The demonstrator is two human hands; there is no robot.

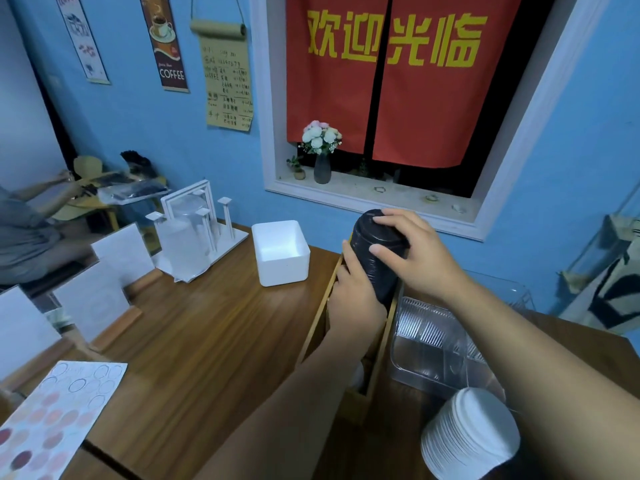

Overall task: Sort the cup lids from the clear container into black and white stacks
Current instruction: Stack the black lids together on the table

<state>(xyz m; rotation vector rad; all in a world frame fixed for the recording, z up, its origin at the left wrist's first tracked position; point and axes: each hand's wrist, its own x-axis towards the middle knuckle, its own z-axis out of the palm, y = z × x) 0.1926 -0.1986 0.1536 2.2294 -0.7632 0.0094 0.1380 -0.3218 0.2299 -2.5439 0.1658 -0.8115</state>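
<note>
A tall stack of black lids (375, 252) stands tilted in the far end of a narrow wooden holder (313, 336). My left hand (353, 296) grips the stack's lower left side. My right hand (414, 249) holds its top, fingers curled over the uppermost lid. A stack of white lids (467, 434) leans at the lower right, partly under my right forearm. The clear container (429, 341) lies just right of the holder, and I see no lids in the part of it that shows.
A white square box (282, 251) sits on the wooden table (207, 341) left of the holder. Further left stand a white rack with clear cups (194, 230), white sign boards and a dotted sheet (52, 420). A person sits at the far left.
</note>
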